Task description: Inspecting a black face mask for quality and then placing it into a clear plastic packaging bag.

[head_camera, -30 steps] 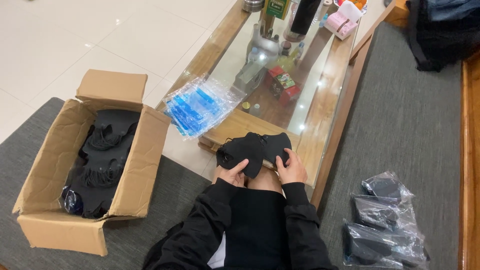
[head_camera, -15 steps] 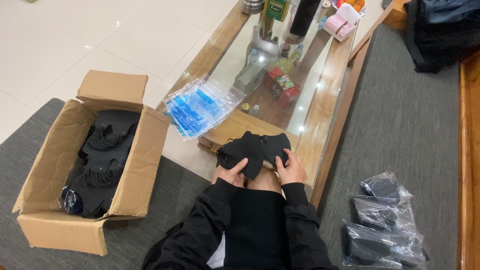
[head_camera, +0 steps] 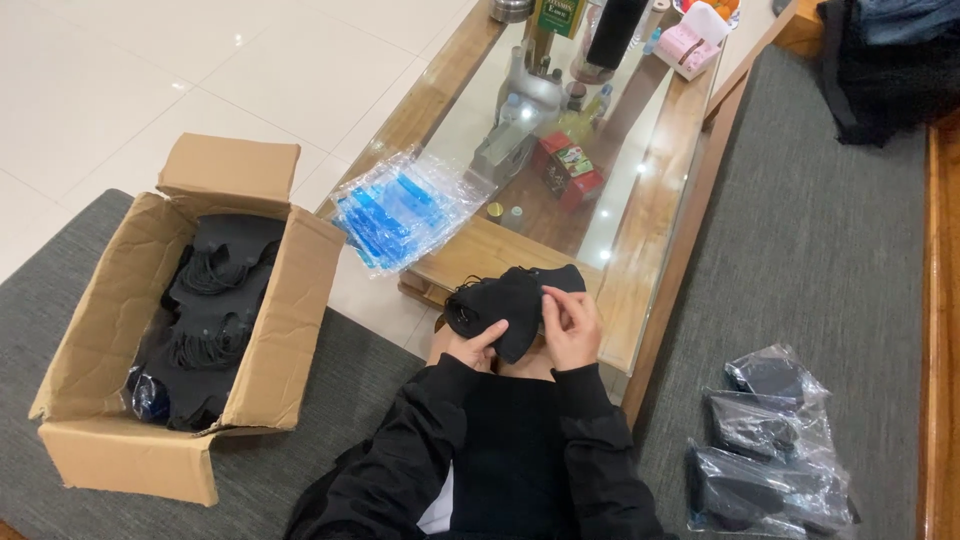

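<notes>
Both hands hold one black mask [head_camera: 515, 305]: left hand [head_camera: 478, 345] pinches its lower edge, right hand [head_camera: 570, 325] its right side, over the lap at the surface [head_camera: 640, 290] edge. Empty bags [head_camera: 400, 205] lie at 11 o'clock, box [head_camera: 270, 350] at 9, packed bags [head_camera: 765, 450] at 4, all apart from the hands.

Hidden and cut-off parts

The black masks [head_camera: 512, 305] are covering most of the left hand [head_camera: 478, 347]; the top edge is cutting off the bottles [head_camera: 600, 30].
</notes>
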